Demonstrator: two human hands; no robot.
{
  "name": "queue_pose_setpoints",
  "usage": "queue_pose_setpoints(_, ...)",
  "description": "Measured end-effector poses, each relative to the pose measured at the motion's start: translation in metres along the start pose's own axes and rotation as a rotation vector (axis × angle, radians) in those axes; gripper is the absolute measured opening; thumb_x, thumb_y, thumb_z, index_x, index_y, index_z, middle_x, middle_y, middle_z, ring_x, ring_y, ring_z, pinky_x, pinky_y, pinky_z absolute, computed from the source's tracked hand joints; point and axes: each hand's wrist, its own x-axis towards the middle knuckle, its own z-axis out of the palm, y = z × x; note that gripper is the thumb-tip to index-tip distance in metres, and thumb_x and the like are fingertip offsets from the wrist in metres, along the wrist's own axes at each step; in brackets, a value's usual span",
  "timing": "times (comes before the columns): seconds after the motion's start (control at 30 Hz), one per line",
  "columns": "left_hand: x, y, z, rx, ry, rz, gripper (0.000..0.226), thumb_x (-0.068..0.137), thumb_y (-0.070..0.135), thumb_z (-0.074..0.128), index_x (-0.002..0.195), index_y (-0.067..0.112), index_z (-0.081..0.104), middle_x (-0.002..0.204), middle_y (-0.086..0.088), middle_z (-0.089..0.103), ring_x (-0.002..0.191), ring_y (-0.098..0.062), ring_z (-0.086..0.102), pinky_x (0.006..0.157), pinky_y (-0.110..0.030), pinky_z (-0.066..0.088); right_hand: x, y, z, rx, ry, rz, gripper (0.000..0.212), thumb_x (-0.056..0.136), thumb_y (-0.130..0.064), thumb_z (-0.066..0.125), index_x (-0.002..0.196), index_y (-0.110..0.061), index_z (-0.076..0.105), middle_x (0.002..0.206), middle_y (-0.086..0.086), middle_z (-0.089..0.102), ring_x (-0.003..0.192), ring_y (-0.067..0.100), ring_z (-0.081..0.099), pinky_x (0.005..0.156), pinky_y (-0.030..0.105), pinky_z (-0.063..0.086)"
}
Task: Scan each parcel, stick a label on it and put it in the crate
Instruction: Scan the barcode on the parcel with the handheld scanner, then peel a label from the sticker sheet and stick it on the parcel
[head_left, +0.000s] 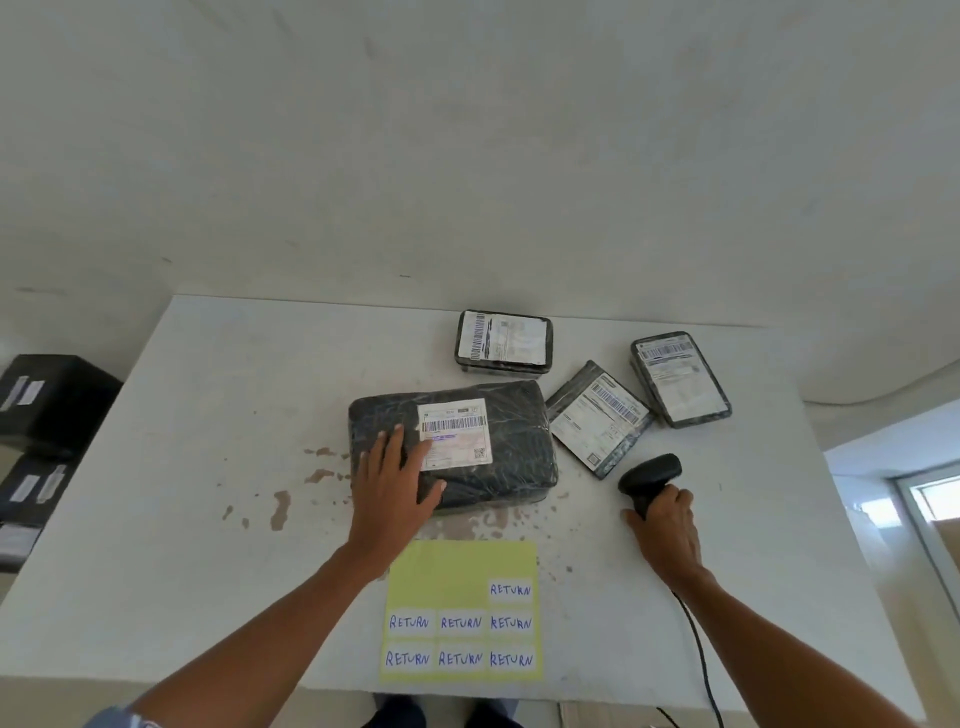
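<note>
Scanning is the step in hand. The left hand (392, 480) lies flat, fingers straight, on the large black plastic-wrapped parcel (509, 467) in the middle of the white counter (234, 389). The right hand (667, 530) is curled round the grip of a black corded handheld scanner (652, 470) just beside it. Next, the scanner probably needs aiming at the parcel's barcode (453, 424) (fingertips sit close by). The yellow sheet of RETURN labels (457, 566) waits nearer the person.
</note>
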Motion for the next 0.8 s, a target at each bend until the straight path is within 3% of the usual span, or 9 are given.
queue_pose_setpoints(0.07, -0.017, 0.003, 0.005, 0.013, 0.156, 0.154, 0.039, 0.097, 0.034, 0.052, 0.132, 0.018, 0.059, 0.142, -0.011, 0.05, 0.13, -0.032, 0.048, 0.104, -0.045, 0.043, 0.0, 0.001, 0.006, 0.049, 0.001, 0.002, 0.057, 0.087, -0.027, 0.075, 0.123, 0.002, 0.042, 0.121, 0.023, 0.048, 0.107, 0.041, 0.054, 0.083, 0.049, 0.05)
queue_pose_setpoints(0.13, -0.034, 0.004, 0.012, 0.02, 0.22, 0.346, 0.029, 0.094, 0.026, 0.051, 0.119, 0.019, 0.064, 0.12, -0.003, 0.058, 0.108, -0.024, 0.057, 0.088, -0.036, 0.046, -0.001, 0.001, 0.009, 0.073, -0.006, 0.009, 0.06, 0.086, -0.028, 0.076, 0.125, 0.001, 0.042, 0.122, 0.023, 0.05, 0.109, 0.04, 0.053, 0.084, 0.048, 0.05)
queue_pose_setpoints(0.27, -0.061, 0.005, 0.026, -0.039, 0.052, 0.528, 0.019, 0.086, 0.014, 0.061, 0.102, 0.022, 0.068, 0.099, 0.005, 0.061, 0.089, -0.014, 0.058, 0.076, -0.027, 0.049, -0.016, -0.004, 0.005, 0.006, 0.052, 0.061, 0.071, 0.082, -0.039, 0.077, 0.129, 0.001, 0.042, 0.12, 0.023, 0.052, 0.107, 0.04, 0.053, 0.085, 0.047, 0.046)
queue_pose_setpoints(0.33, -0.065, 0.008, 0.034, -0.038, -0.102, 0.476, 0.024, 0.085, 0.013, 0.068, 0.107, 0.024, 0.068, 0.105, 0.007, 0.063, 0.095, -0.013, 0.062, 0.079, -0.027, 0.053, -0.034, -0.011, 0.007, -0.121, 0.187, 0.055, 0.072, 0.081, -0.044, 0.074, 0.129, 0.001, 0.042, 0.115, 0.021, 0.05, 0.102, 0.037, 0.049, 0.086, 0.047, 0.042)
queue_pose_setpoints(0.4, -0.063, 0.01, 0.044, 0.004, -0.288, 0.367, 0.04, 0.091, 0.022, 0.062, 0.131, 0.021, 0.057, 0.13, 0.002, 0.054, 0.119, -0.018, 0.054, 0.096, -0.031, 0.048, -0.058, -0.021, 0.017, -0.181, 0.276, -0.094, 0.059, 0.086, -0.037, 0.068, 0.128, -0.003, 0.047, 0.114, 0.018, 0.05, 0.101, 0.034, 0.048, 0.087, 0.046, 0.042)
queue_pose_setpoints(0.5, -0.056, 0.016, 0.058, 0.086, -0.459, 0.209, 0.067, 0.09, 0.037, 0.064, 0.148, 0.021, 0.033, 0.146, -0.001, 0.035, 0.134, -0.023, 0.035, 0.106, -0.036, 0.038, -0.096, -0.039, 0.051, -0.166, 0.074, -0.383, 0.036, 0.093, -0.024, 0.058, 0.127, -0.013, 0.054, 0.118, 0.007, 0.058, 0.105, 0.025, 0.054, 0.09, 0.038, 0.045)
queue_pose_setpoints(0.63, -0.046, 0.027, 0.067, 0.138, -0.493, 0.118, 0.078, 0.081, 0.036, 0.077, 0.144, 0.018, 0.035, 0.138, -0.005, 0.041, 0.127, -0.025, 0.041, 0.102, -0.038, 0.041, -0.13, -0.061, 0.088, 0.044, -0.177, -0.25, 0.044, 0.095, -0.032, 0.058, 0.132, -0.016, 0.041, 0.125, 0.003, 0.048, 0.109, 0.018, 0.051, 0.089, 0.029, 0.05)
queue_pose_setpoints(0.8, -0.042, 0.023, 0.073, 0.183, -0.494, 0.124, 0.071, 0.078, 0.038, 0.079, 0.134, 0.015, 0.041, 0.133, -0.005, 0.047, 0.122, -0.026, 0.047, 0.101, -0.037, 0.038, -0.138, -0.082, 0.101, 0.24, -0.241, -0.097, 0.052, 0.094, -0.021, 0.064, 0.135, -0.013, 0.034, 0.128, 0.008, 0.047, 0.111, 0.023, 0.056, 0.091, 0.036, 0.053)
